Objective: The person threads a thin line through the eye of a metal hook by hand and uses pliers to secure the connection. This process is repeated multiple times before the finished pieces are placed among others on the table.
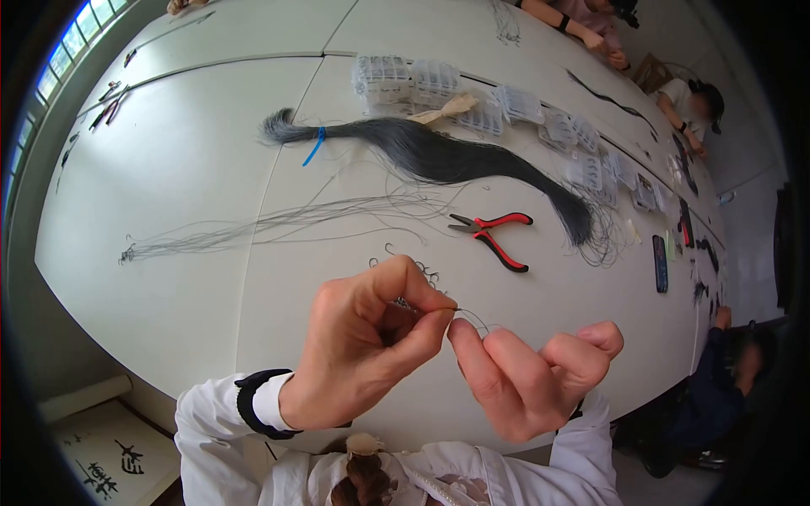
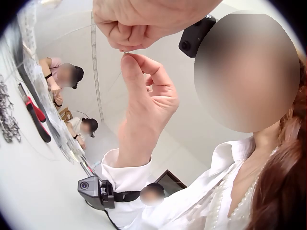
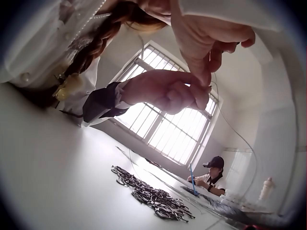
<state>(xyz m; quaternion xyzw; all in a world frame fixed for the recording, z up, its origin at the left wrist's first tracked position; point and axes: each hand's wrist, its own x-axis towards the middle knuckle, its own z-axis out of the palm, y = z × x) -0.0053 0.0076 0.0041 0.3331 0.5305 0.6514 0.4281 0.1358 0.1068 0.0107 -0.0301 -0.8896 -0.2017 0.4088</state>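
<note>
White table (image 1: pixel 194 169) below, a person's left hand (image 1: pixel 371 341) pinches a thin strand (image 1: pixel 474 314) between curled thumb and forefinger, held in the air. The right hand (image 1: pixel 527 379), fingertips meeting it, nips the same strand. Red-handled pliers (image 1: pixel 498 238) lie beyond.

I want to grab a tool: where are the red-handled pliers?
In the head view, the red-handled pliers lie on the white table, right of centre, just on the near side of the grey hair bundle.

White blouse (image 1: pixel 540 472), long sleeves (image 1: pixel 211 426); black wrist straps (image 1: pixel 249 405) with small black cameras (image 2: pixel 93 191); pearl-beaded front (image 2: pixel 242 203); brown braid (image 1: pixel 367 476), lower centre.
</note>
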